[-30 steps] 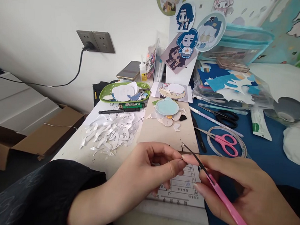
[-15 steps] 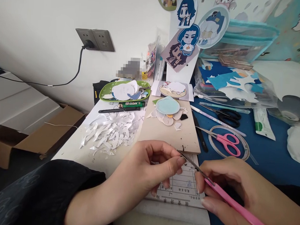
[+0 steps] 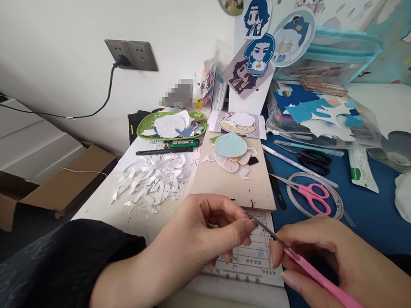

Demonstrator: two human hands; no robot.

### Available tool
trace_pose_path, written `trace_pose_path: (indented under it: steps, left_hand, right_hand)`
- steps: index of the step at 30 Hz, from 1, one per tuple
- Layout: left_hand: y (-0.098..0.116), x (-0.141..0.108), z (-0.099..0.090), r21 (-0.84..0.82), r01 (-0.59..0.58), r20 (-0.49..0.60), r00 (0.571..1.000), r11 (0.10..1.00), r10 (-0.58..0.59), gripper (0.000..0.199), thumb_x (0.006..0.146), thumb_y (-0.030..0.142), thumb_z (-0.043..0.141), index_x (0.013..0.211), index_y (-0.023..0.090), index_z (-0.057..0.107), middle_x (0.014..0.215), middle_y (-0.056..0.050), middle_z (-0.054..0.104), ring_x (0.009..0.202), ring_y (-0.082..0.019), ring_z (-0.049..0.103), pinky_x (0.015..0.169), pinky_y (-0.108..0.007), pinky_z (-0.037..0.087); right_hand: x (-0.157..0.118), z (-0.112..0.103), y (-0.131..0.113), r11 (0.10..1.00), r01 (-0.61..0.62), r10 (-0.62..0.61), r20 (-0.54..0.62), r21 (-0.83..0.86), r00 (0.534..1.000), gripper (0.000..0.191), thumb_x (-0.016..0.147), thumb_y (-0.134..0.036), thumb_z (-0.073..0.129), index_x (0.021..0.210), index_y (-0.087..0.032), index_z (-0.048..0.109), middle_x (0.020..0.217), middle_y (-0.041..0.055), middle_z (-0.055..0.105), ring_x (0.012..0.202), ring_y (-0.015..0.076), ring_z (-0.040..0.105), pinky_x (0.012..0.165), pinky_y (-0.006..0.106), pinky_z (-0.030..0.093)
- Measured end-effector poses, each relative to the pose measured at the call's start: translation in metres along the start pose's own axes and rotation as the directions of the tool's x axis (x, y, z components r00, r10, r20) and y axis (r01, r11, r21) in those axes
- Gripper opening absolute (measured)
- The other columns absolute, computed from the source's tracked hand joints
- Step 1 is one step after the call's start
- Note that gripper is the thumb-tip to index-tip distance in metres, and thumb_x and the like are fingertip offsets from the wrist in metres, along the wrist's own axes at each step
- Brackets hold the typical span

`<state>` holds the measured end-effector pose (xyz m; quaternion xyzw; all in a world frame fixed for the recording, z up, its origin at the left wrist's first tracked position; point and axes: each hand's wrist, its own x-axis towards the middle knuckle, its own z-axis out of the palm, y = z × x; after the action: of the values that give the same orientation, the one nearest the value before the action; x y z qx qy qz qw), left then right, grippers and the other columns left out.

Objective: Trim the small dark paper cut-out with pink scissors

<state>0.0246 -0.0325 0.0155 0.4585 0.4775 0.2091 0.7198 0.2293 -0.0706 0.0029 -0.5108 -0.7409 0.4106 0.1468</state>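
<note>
My left hand (image 3: 219,232) is closed in a pinch above a printed form (image 3: 245,260). Whatever sits between its thumb and forefinger is too small to make out. My right hand (image 3: 313,258) is wrapped round the handles of pink scissors (image 3: 326,279), seen edge-on. Their thin metal blades reach left to the fingertips of my left hand. Just beyond, a pale board (image 3: 221,186) carries small cut paper pieces and a light blue oval cutout (image 3: 231,144).
White paper scraps (image 3: 156,179) are heaped left of the board. Behind them are a green tray (image 3: 145,128) of cutouts and a black pen-like tool (image 3: 151,151). Pink-handled scissors (image 3: 314,195), a tape ring (image 3: 339,205), black scissors (image 3: 316,161) and a white tube (image 3: 363,170) lie right.
Both hands and the scissors have shifted very slightly right in the picture. Both grips stay the same, and the dark bits at the board's near edge lie differently.
</note>
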Motion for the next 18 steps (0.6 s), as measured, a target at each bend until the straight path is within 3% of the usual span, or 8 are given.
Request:
trace_pose_path:
  steps: [8,12,14,18]
  left_hand:
    - [-0.002,0.002,-0.001,-0.006,0.015,0.002,1.000,1.000,-0.015,0.019,0.077,0.032,0.068,0.069,0.016,0.059,0.056,0.005,0.056,0.041,-0.003,0.042,0.035,-0.009,0.033]
    - [-0.001,0.002,-0.001,-0.001,0.013,-0.001,1.000,1.000,-0.013,0.019,0.077,0.032,0.068,0.070,0.016,0.060,0.057,0.005,0.056,0.041,-0.003,0.042,0.034,-0.009,0.033]
    - [-0.001,0.001,-0.002,-0.001,0.012,-0.001,1.000,1.000,-0.012,0.019,0.077,0.032,0.067,0.069,0.016,0.060,0.057,0.005,0.056,0.041,-0.003,0.042,0.035,-0.010,0.033]
    - [0.000,0.001,-0.001,0.011,0.001,-0.006,1.000,1.000,-0.001,0.019,0.076,0.033,0.069,0.072,0.016,0.060,0.058,0.005,0.056,0.041,-0.004,0.042,0.034,-0.010,0.033]
  right_hand:
    - [0.001,0.005,0.003,0.998,0.059,-0.061,-0.121,-0.017,0.991,0.012,0.064,-0.010,0.060,0.064,-0.021,0.065,0.053,-0.0021,0.062,0.044,0.0131,0.055,0.032,0.019,0.036]
    - [0.003,0.003,0.001,1.000,0.007,-0.008,-0.063,-0.011,0.998,0.012,0.066,-0.010,0.060,0.062,-0.021,0.063,0.050,-0.0032,0.057,0.043,0.0120,0.050,0.037,0.020,0.038]
    - [0.004,0.000,-0.001,0.999,-0.034,0.036,-0.044,0.038,0.998,0.011,0.067,-0.011,0.059,0.061,-0.020,0.061,0.049,-0.0042,0.053,0.043,0.0107,0.045,0.038,0.020,0.037]
    - [0.005,-0.007,-0.007,0.963,-0.099,0.133,-0.121,0.251,0.984,0.005,0.071,-0.025,0.063,0.069,-0.022,0.060,0.048,-0.0078,0.045,0.041,0.0080,0.037,0.038,0.018,0.033]
